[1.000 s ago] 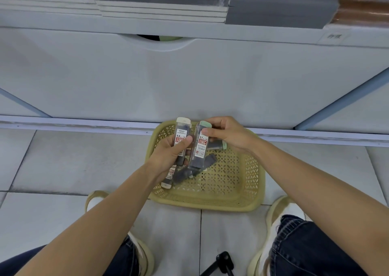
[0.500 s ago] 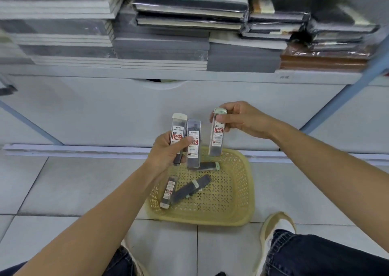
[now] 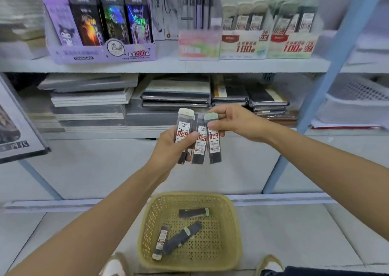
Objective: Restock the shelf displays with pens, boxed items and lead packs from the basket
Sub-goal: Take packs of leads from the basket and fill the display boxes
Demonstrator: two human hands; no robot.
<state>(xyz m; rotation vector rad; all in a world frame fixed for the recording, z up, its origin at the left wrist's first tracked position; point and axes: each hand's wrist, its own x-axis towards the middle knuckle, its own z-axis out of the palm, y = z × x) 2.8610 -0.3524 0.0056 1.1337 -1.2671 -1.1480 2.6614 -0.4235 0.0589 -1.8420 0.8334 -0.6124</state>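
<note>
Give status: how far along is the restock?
Done, apparently: the yellow woven plastic basket holds no pens or boxes. In hand: the left hand grips two dark lead packs, the right hand pinches a green-capped third. Left: shelving these in the white cardboard lead displays, plus at least three loose packs in the basket.

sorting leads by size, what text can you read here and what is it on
"0.5", "100": white-capped lead pack
"0.7", "100": green-capped lead pack
"2B 0.5mm", "200": purple display box
"100", "0.5": white display box
Fine print and other labels: too blurred to read.
</note>
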